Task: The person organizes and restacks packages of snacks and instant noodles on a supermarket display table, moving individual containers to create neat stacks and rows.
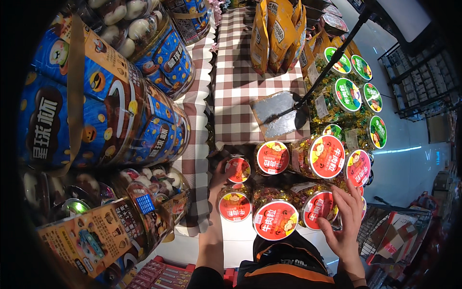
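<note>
Several clear plastic jars with red printed lids stand grouped in front of me. My left hand grips a small red-lidded jar at the far left of the group, its thumb over the lid and part of the fingers in shadow. Over the near right jar, my right hand is spread, with thumb and fingers apart around the lid's right side. Between the hands stand a large near jar and a back jar. Another small jar is beside my left wrist.
A checked cloth covers the display, bearing yellow snack pouches and a metal sign base with a black pole. Green-lidded jars stand right. Large blue tubs crowd the left. A wire cart holds cartons.
</note>
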Motion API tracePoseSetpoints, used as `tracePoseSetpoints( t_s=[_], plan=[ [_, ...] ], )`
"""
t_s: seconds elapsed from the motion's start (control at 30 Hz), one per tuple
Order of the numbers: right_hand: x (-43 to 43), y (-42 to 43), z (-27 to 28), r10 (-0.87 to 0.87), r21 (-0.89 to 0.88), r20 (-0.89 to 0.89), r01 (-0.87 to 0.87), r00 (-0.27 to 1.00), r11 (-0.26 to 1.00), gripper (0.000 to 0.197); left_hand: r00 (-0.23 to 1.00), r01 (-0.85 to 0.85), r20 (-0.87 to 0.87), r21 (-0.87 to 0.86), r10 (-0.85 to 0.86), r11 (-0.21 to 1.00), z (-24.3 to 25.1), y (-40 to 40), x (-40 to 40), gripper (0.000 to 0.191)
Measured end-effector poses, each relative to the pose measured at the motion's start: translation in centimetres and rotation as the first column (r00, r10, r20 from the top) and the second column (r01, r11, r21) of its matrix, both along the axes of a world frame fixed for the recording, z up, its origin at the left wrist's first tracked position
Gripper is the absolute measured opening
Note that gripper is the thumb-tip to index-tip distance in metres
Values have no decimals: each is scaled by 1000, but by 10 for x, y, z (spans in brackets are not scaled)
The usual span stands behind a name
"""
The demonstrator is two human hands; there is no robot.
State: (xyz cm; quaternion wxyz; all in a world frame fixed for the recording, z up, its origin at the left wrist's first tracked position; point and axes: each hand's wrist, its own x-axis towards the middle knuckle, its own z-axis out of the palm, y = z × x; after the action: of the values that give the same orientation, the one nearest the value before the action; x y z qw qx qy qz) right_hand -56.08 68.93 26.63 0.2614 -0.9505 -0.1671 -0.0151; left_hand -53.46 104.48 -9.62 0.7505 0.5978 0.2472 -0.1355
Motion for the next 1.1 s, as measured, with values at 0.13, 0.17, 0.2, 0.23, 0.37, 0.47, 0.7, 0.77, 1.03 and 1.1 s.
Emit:
tracePoseSetpoints(
  t_s=[0.13,0.17,0.2,0.23,0.37,0.47,0.7,0.77,1.03,1.1],
  plan=[
    [-18,-24,0,-105,26,11,105,994,994,63,997,-10,-74,31,12,999,52,-14,-3,67],
    [-23,-30,2,-139,66,13,138,990,988,65,999,-3,39,108,-1,994,14,4,-22,66],
    [-30,-33,5,-153,162,-4,152,988,975,70,988,-38,151,209,6,977,-12,33,-51,66],
    [-34,-41,5,-183,150,4,180,983,972,70,987,-9,157,196,-22,981,-3,21,-47,66],
    [-44,-75,9,-329,227,21,316,944,921,73,938,172,48,796,-343,580,57,-7,-67,68],
    [-44,-98,14,-340,293,13,322,940,900,72,977,-98,210,366,20,925,70,-24,-85,62],
    [-30,-150,27,-277,337,62,241,959,910,66,959,-206,234,196,158,959,151,-51,-117,65],
    [-29,-165,26,-271,378,61,229,961,897,64,970,-226,151,292,189,929,179,-65,-118,62],
    [-20,-214,30,-289,368,100,234,952,900,58,999,-20,48,503,-5,864,274,-142,-47,55],
    [-18,-226,29,-311,343,131,251,941,905,55,996,-14,89,393,-23,919,250,-145,1,50]
  ],
)
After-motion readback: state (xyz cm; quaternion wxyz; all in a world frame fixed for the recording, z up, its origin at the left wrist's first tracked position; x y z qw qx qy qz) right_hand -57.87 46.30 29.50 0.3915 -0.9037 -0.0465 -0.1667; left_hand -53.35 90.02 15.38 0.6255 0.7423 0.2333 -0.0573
